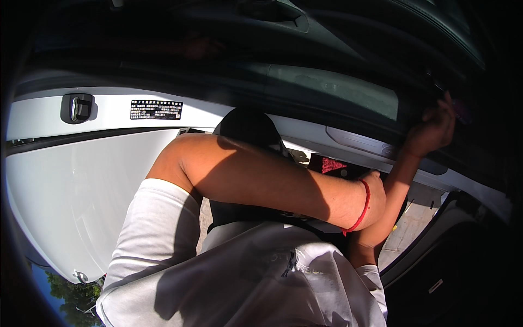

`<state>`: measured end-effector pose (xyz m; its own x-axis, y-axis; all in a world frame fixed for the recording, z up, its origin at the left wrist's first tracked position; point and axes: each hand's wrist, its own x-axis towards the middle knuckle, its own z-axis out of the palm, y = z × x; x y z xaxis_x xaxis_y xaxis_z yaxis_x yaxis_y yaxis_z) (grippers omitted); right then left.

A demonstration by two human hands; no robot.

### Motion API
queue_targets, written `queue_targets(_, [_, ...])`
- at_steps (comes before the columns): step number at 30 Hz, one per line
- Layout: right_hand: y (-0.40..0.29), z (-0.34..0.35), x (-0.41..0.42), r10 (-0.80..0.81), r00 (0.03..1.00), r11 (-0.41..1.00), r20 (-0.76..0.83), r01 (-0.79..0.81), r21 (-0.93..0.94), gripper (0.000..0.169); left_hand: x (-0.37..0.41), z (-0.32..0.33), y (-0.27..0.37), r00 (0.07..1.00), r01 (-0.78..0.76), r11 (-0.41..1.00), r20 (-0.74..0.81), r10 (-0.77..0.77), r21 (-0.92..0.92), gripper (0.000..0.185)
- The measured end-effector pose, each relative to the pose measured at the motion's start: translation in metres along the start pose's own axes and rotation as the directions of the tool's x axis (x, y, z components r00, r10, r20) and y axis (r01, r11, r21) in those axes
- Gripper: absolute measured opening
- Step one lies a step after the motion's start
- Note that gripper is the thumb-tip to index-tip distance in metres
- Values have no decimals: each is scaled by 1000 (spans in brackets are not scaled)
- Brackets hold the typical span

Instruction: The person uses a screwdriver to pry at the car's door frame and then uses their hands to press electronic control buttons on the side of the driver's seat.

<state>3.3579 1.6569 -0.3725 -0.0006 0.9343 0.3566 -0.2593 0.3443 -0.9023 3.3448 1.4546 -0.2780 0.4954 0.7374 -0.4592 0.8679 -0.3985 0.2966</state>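
My left arm crosses in front of my body, a red cord bracelet [363,206] on its wrist. My left hand [374,186] is bent down beside my right forearm; its fingers are mostly hidden, so I cannot tell what it holds. In the shadow inside the car's door opening, my right hand [433,126] has its fingers curled around a slender tool with a purple handle [462,112]. Its thin shaft points up and left from my fingertips. The tool's exact kind is too dark to tell. Below my right hand lies the pale door sill plate [361,141].
A door striker [76,108] and a label [156,109] bearing writing are on the white pillar. A white car door [73,196] spans the left. Dark door trim [445,261] stands at the right. My knee [247,124] is near the sill. Red textured material [333,165] lies below.
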Motion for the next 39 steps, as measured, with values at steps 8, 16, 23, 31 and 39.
queue_targets(8, [6, -6, -1, -249, 961, 938, 120, 270, -217, 23, 3, -15, -8, 987, -85, 996, 135, 90, -41, 33])
queue_targets(16, [2, -2, 2, -15, 1000, 998, 1, 15, 58, 22, 10, -7, -4, 990, -15, 994, 137, 30, -110, 51])
queue_targets(23, [1, -1, 2, 9, 1000, 996, -6, -9, 93, 24, 1, -1, -7, 997, -79, 997, 24, 80, -21, 28])
queue_targets(31, [2, -2, 1, 51, 998, 992, 29, -54, 115, 22, 0, -3, -8, 995, -75, 997, 61, 76, -11, 27])
queue_targets(39, [9, -11, 3, -24, 999, 994, 47, 19, 105, 21, -11, -10, -13, 993, -117, 991, -24, 115, -66, 27])
